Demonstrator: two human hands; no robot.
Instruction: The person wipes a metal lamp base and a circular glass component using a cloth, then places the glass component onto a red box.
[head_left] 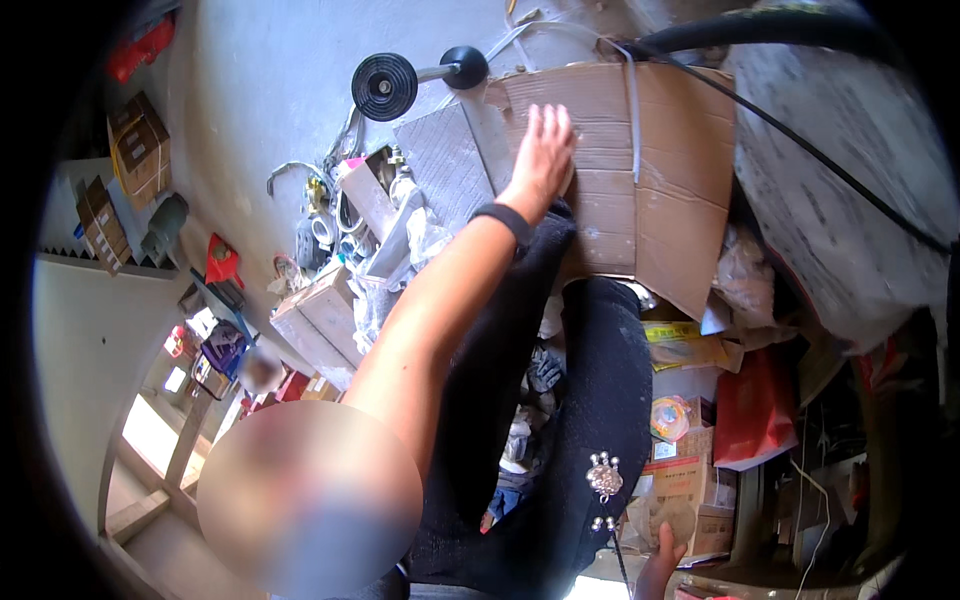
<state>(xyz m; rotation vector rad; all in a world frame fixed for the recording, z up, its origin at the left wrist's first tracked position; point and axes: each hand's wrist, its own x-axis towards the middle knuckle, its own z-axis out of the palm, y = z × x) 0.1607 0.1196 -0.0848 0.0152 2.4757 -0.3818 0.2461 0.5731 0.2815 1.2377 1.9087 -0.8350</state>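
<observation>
My left hand (pixel 542 158), a dark band round its wrist, reaches up to a large brown cardboard sheet (pixel 590 200). Its fingers are stretched out and rest on the cardboard near the left edge. Just left of it leans a grey flat panel (pixel 445 160). Low on the right, my right hand (pixel 660 565) is partly in view, with its visible fingertips apart. It is beside a brown carton (pixel 700 490) and a roundish tan patch whose kind I cannot make out. My dark trouser legs (pixel 605 370) fill the middle.
Two black discs on a metal bar (pixel 430 74) lie at the back. Fittings and plastic bags crowd the left. A black hose (pixel 780 32) crosses above a pale wrapped sheet (pixel 830 150). A red bag (pixel 755 415) stands on the right. A silver pendant (pixel 604 478) dangles in front.
</observation>
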